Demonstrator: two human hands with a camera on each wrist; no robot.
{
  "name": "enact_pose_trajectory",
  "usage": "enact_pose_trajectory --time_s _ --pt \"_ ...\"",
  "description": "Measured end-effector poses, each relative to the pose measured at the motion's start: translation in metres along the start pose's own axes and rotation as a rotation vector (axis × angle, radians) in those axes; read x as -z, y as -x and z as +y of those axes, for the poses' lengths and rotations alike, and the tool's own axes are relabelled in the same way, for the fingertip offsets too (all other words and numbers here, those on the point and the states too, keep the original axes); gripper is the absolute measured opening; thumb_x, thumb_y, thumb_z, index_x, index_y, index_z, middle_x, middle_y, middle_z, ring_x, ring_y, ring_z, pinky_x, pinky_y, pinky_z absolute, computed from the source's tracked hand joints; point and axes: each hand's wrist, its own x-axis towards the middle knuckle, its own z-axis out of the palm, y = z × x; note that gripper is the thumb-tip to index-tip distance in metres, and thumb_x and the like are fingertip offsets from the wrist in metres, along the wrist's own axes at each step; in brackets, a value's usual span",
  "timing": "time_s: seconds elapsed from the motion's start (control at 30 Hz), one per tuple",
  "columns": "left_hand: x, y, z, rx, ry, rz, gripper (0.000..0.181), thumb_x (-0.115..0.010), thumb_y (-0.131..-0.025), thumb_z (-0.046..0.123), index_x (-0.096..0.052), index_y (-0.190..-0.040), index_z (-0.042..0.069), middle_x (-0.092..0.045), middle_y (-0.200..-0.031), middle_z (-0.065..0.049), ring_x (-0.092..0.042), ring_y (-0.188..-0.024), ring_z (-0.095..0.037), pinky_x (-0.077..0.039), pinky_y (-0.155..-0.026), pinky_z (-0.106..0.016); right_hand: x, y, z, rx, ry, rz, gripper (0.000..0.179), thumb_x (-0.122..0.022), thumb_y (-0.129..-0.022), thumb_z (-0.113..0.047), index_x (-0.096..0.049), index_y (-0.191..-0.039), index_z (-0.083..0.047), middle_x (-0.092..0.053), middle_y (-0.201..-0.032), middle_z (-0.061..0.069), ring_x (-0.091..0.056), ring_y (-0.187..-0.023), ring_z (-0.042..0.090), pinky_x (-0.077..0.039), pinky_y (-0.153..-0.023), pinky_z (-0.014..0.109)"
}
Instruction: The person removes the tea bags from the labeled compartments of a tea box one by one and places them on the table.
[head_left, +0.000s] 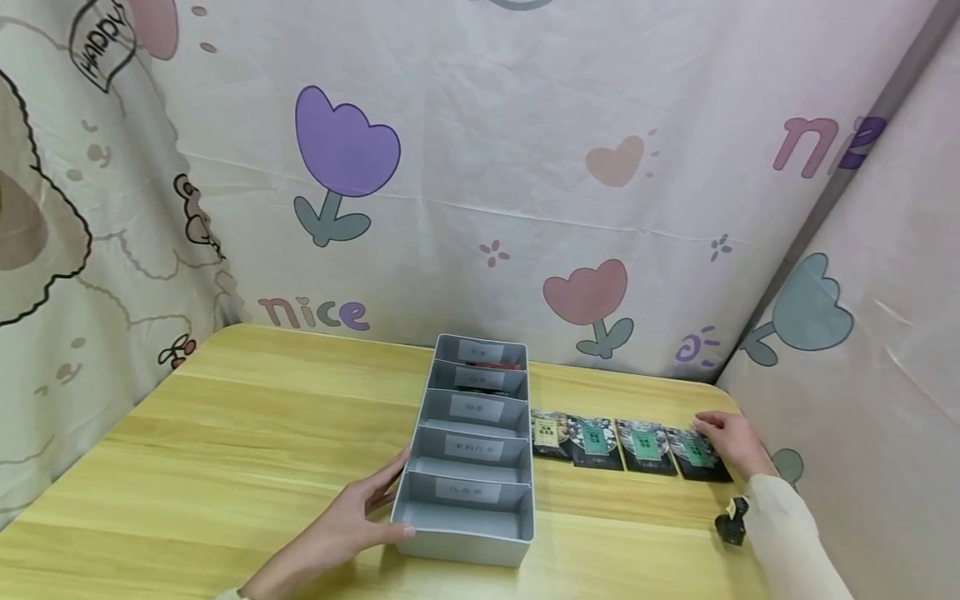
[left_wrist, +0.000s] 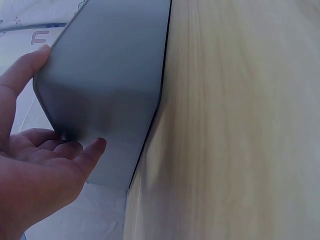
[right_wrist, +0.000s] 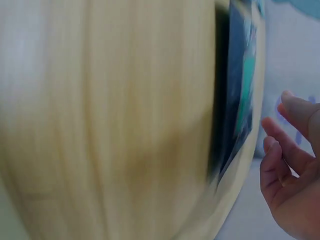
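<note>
A grey divided box (head_left: 465, 543) stands lengthwise on the table, its compartments bearing white paper labels. My left hand (head_left: 348, 517) rests against the box's left side near the front corner, thumb at the edge and fingers spread along the wall; the left wrist view shows the same touch. Several flat dark packets lie in a row right of the box, among them a yellow-labelled packet (head_left: 549, 435) and a green-labelled packet (head_left: 699, 454) at the right end. Over that end packet's far right corner is my right hand (head_left: 735, 442). In the right wrist view its loosely bent fingers hold nothing.
The farthest compartment holds something red (head_left: 495, 365), and the second holds a dark item (head_left: 483, 391). A small black object (head_left: 731, 523) is beside my right sleeve. A patterned curtain (head_left: 465, 167) borders the wooden table (head_left: 247, 417) at the back and sides.
</note>
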Motion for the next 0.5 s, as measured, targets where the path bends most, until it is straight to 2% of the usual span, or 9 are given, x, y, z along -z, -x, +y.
enact_pose_trajectory --time_s 0.13,0.3,0.4,0.5 --pt "0.0 0.001 0.0 0.0 -0.003 0.002 0.087 -0.072 -0.086 0.01 -0.018 -0.153 0.0 -0.012 -0.154 -0.027 -0.03 -0.133 -0.049 -0.035 -0.102 -0.015 -0.008 -0.002 -0.019 0.082 -0.019 0.016 0.034 -0.057 -0.097 -0.013 -0.061 -0.117 0.013 -0.061 -0.115 0.032 -0.057 -0.103 0.047 -0.05 -0.082 0.056" --pt "0.0 0.001 0.0 -0.005 -0.005 -0.003 0.086 -0.072 -0.086 0.009 -0.017 -0.153 0.0 -0.013 -0.154 -0.028 -0.03 -0.133 -0.049 -0.035 -0.101 -0.014 -0.016 -0.002 -0.053 0.183 -0.034 -0.004 0.032 -0.057 -0.097 -0.013 -0.063 -0.118 0.011 -0.063 -0.115 0.029 -0.06 -0.099 0.043 -0.053 -0.078 0.053" --pt "0.0 0.001 0.001 -0.001 -0.005 -0.002 0.087 -0.072 -0.086 0.009 -0.017 -0.153 0.0 -0.013 -0.154 -0.028 -0.031 -0.132 -0.05 -0.035 -0.101 -0.014 -0.019 -0.004 -0.074 0.19 -0.083 -0.047 0.033 -0.057 -0.098 -0.015 -0.062 -0.12 0.009 -0.062 -0.118 0.028 -0.06 -0.103 0.042 -0.053 -0.083 0.053" --pt "0.0 0.001 0.001 0.001 -0.012 -0.002 0.087 -0.072 -0.086 0.01 -0.017 -0.153 0.0 -0.013 -0.154 -0.028 -0.031 -0.132 -0.05 -0.036 -0.105 -0.023 -0.02 -0.007 -0.093 0.162 -0.132 -0.104 0.037 -0.055 -0.099 -0.019 -0.061 -0.124 0.008 -0.06 -0.123 0.027 -0.058 -0.11 0.042 -0.05 -0.09 0.054"
